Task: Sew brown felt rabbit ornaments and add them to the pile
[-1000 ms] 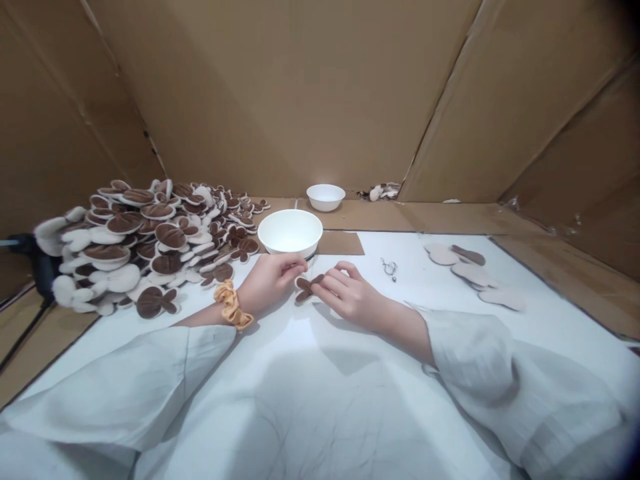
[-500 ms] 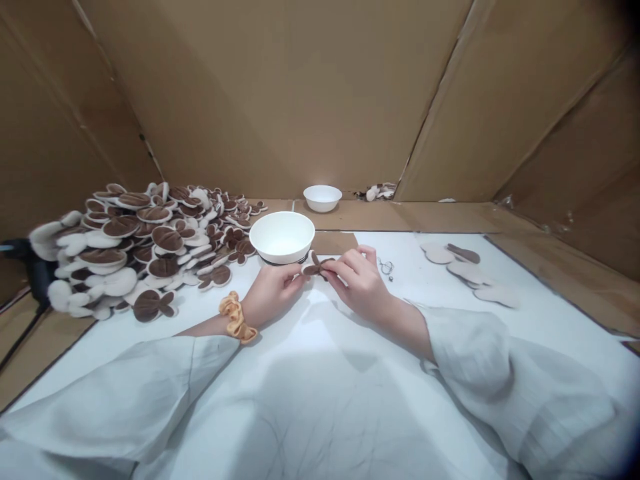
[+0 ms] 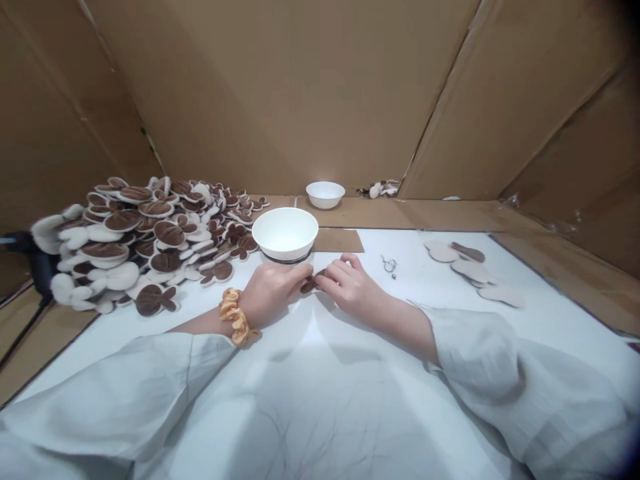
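Note:
Between my two hands is a small brown fabric bunny-shaped piece (image 3: 308, 287), mostly covered by fingers. My left hand (image 3: 273, 291), with an orange scrunchie (image 3: 236, 317) at the wrist, pinches its left side. The fingers of my right hand (image 3: 356, 288) are closed on its right side. Just beyond the hands stands a white bowl (image 3: 285, 233), with dark cord-like loops around its base. A thin dark looped cord (image 3: 389, 266) lies on the white table to the right of my right hand.
At the left is a large heap of brown-and-white plush bunny pieces (image 3: 165, 233). Several pale and brown fabric pieces (image 3: 470, 270) lie at the right. A smaller white bowl (image 3: 325, 195) and a small pile of scraps (image 3: 384, 189) stand by the cardboard wall (image 3: 280, 100).
My hands have drawn slightly nearer to me and closed in on the bunny piece, so less of it shows. The whole view has shifted slightly.

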Demonstrator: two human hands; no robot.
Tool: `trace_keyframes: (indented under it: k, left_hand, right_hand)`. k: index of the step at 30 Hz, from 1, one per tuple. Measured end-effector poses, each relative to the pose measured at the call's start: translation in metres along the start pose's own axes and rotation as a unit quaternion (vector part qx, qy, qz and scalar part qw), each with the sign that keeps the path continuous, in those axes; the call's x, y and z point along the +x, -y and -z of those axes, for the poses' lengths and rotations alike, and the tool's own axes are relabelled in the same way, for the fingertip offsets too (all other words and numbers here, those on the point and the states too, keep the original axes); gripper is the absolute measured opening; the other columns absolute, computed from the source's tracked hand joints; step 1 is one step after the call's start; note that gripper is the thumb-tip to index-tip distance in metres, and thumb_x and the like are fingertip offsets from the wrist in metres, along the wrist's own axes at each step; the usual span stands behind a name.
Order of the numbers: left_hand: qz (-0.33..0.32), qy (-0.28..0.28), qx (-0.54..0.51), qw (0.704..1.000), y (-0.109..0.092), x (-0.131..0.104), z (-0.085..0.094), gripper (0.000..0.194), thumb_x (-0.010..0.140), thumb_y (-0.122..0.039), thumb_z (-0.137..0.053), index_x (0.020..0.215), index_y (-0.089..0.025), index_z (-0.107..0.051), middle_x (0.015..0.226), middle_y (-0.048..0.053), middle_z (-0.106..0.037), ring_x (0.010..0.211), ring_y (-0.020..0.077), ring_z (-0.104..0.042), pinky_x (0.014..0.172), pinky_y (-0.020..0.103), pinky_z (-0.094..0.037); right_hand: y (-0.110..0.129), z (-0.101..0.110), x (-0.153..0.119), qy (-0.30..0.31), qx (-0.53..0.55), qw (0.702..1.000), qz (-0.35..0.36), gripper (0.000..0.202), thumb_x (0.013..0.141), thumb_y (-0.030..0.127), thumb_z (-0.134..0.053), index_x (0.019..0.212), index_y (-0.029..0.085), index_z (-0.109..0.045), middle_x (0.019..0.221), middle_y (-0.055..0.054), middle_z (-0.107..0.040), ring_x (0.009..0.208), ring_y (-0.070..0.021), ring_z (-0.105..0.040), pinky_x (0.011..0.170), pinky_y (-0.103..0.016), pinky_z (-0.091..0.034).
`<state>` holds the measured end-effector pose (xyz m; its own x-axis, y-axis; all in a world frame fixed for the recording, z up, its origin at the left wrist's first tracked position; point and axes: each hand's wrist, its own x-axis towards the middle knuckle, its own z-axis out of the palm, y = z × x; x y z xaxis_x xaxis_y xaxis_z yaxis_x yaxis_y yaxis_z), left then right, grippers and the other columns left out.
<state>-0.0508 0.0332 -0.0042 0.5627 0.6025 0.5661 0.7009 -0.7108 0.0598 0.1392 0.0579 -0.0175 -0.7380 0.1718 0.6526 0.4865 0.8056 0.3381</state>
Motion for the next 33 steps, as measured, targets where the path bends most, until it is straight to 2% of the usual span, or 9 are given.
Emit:
trace_keyframes:
  k: [5,8,11,14,18,21,25,28,33]
  left_hand:
    - [0.060,0.053,-0.087,0.993,0.008,0.004,0.003,0.021,0.083,-0.012,-0.042,0.078,-0.017,-0.061,0.062,-0.002,-0.062,0.054,0.0072,-0.052,0.053,0.016,-0.035]
    - [0.095,0.066,-0.130,0.985,0.012,0.008,0.007,0.018,0.082,-0.015,-0.045,0.077,-0.015,-0.062,0.061,-0.002,-0.061,0.053,0.0075,-0.051,0.054,0.017,-0.036]
    - [0.143,0.067,-0.168,0.973,0.012,0.010,0.009,0.016,0.081,-0.016,-0.044,0.077,-0.015,-0.060,0.053,-0.004,-0.053,0.048,0.0070,-0.044,0.050,0.017,-0.033]
    - [0.186,0.067,-0.219,0.956,0.009,0.008,0.006,0.012,0.081,-0.017,-0.042,0.076,-0.014,-0.052,0.049,-0.006,-0.044,0.045,0.0071,-0.038,0.047,0.017,-0.030]
    - [0.193,0.073,-0.270,0.941,0.001,0.004,0.001,0.009,0.082,-0.021,-0.042,0.076,-0.016,-0.045,0.046,-0.009,-0.032,0.042,0.0064,-0.030,0.044,0.017,-0.024]
    - [0.163,0.060,-0.229,0.958,-0.005,0.000,-0.001,0.009,0.083,-0.019,-0.039,0.077,-0.016,-0.046,0.047,-0.009,-0.032,0.042,0.0062,-0.032,0.044,0.017,-0.026]
    - [0.093,0.043,-0.123,0.987,-0.009,-0.007,-0.004,0.010,0.084,-0.016,-0.038,0.081,-0.017,-0.048,0.050,-0.007,-0.042,0.041,0.0066,-0.039,0.046,0.017,-0.031]
    - [0.029,0.041,-0.026,0.998,-0.009,-0.010,-0.006,0.014,0.083,-0.014,-0.036,0.080,-0.017,-0.049,0.048,-0.006,-0.045,0.041,0.0088,-0.042,0.044,0.019,-0.030]
    - [-0.103,-0.003,0.126,0.987,-0.009,-0.007,-0.001,0.025,0.078,-0.005,-0.032,0.088,-0.012,-0.054,0.047,-0.002,-0.051,0.041,0.0122,-0.046,0.043,0.024,-0.031]
  right_hand:
    - [0.004,0.011,0.005,-0.004,-0.003,0.996,0.085,0.027,0.088,0.006,-0.038,0.072,0.013,-0.059,0.062,-0.002,-0.052,0.062,-0.0136,-0.042,0.074,-0.030,-0.033]
    - [0.005,0.013,0.005,-0.025,0.000,0.995,0.100,0.020,0.086,0.008,-0.044,0.074,0.014,-0.059,0.062,-0.001,-0.053,0.063,-0.0131,-0.044,0.074,-0.030,-0.034]
    - [0.004,0.011,0.002,-0.063,0.011,0.996,0.056,0.013,0.085,0.010,-0.048,0.079,0.014,-0.058,0.061,0.001,-0.053,0.061,-0.0117,-0.045,0.072,-0.029,-0.034]
    - [0.003,0.006,-0.001,-0.105,0.049,0.993,-0.026,0.008,0.085,0.014,-0.050,0.080,0.017,-0.056,0.059,0.002,-0.053,0.058,-0.0107,-0.045,0.071,-0.029,-0.033]
    - [0.005,0.004,0.000,-0.136,0.131,0.973,-0.132,0.004,0.084,0.015,-0.053,0.081,0.018,-0.054,0.067,0.001,-0.060,0.059,-0.0107,-0.049,0.073,-0.030,-0.033]
    - [0.008,0.006,0.004,-0.127,0.185,0.945,-0.237,0.007,0.081,0.015,-0.055,0.075,0.018,-0.055,0.065,0.001,-0.061,0.058,-0.0115,-0.050,0.072,-0.030,-0.033]
    - [0.010,0.008,0.009,-0.062,0.226,0.914,-0.330,0.006,0.078,0.016,-0.058,0.072,0.017,-0.057,0.063,0.002,-0.059,0.059,-0.0124,-0.051,0.070,-0.029,-0.033]
    - [0.010,0.007,0.007,-0.025,0.221,0.924,-0.311,0.008,0.080,0.015,-0.056,0.072,0.017,-0.057,0.065,0.001,-0.059,0.061,-0.0122,-0.050,0.072,-0.029,-0.031]
    - [0.008,0.003,0.000,-0.003,0.109,0.978,-0.176,0.022,0.087,0.013,-0.043,0.070,0.015,-0.055,0.065,-0.002,-0.053,0.062,-0.0130,-0.045,0.075,-0.031,-0.030]
